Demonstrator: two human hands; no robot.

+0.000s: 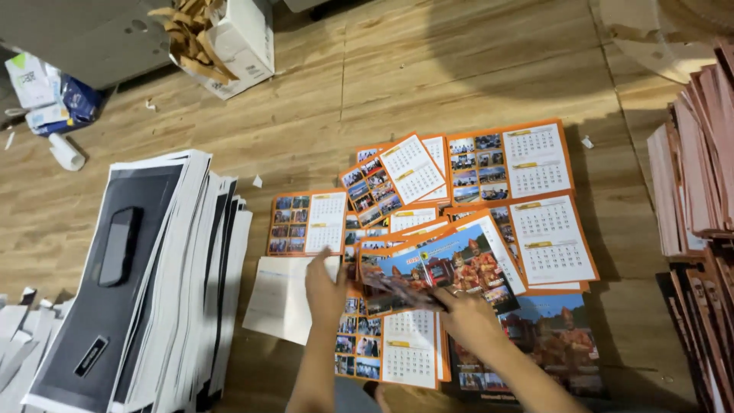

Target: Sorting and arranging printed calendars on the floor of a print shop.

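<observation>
Left hand (327,287), right hand (468,317) gripping blurred, seemingly calendar sheet (440,271)

I see a wood-plank floor (428,69) under warm, dim light, with paper scraps scattered about. A cardboard box (237,42) of torn strips sits far left; shadow darkens the right.

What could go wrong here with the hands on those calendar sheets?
1. The left hand and right hand hold a sheet low over the overlapping orange calendar sheets; a sweep could knock the loose piles out of order.
2. The tall black-and-white stack beside the left hand is fanned at its edge and might slide.
</observation>
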